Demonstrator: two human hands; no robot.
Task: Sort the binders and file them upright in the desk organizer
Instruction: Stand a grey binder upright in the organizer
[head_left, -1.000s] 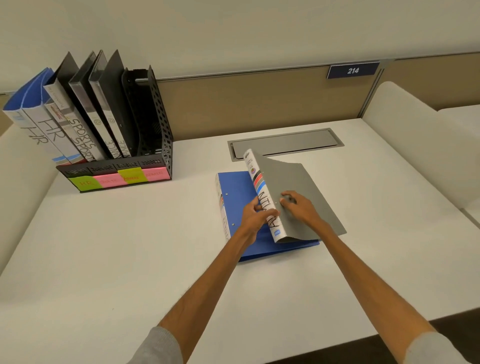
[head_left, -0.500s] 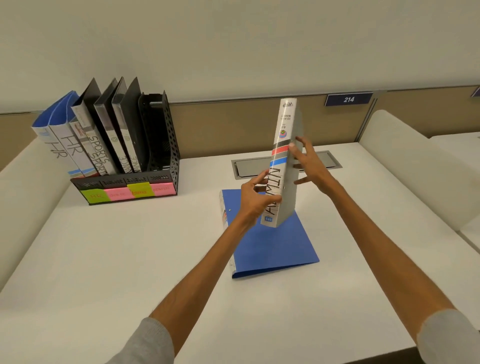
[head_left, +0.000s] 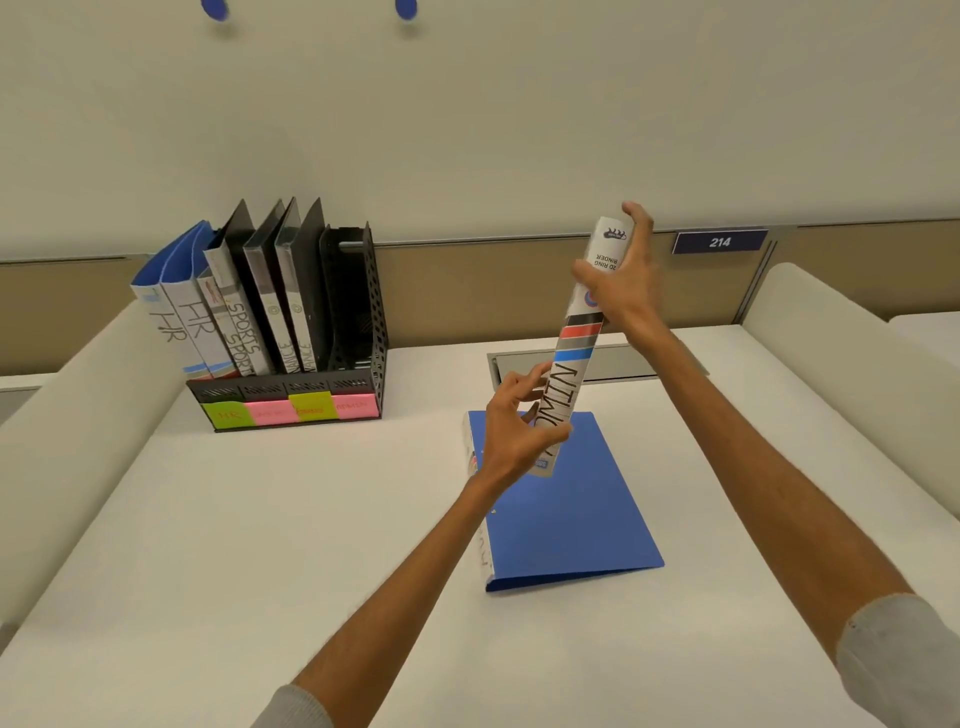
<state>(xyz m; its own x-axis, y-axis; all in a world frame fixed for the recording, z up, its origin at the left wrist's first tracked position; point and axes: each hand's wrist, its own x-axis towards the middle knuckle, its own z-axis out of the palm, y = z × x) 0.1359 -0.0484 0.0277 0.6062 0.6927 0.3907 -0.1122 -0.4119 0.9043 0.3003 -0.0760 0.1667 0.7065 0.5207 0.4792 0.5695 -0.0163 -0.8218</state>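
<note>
Head view, upright binder clamped between left hand fingers below, right hand fingers above

Wall: a plain cream-painted wall filled the upper half of the view, evenly lit, without windows.
Pins: two small blue round pins sat at the wall's top edge (both partly cut off).
Partition: a low tan fabric-covered partition with a grey metal top rail ran behind the desk.
Sign: a dark blue rectangular plate reading 214 was fixed to the partition.
Desk: a white smooth desk top stretched forward.
Hatch: a grey metal cable hatch lay flush near the desk's rear edge.
Dividers: rounded cream side dividers flanked the desk on both sides.
</note>
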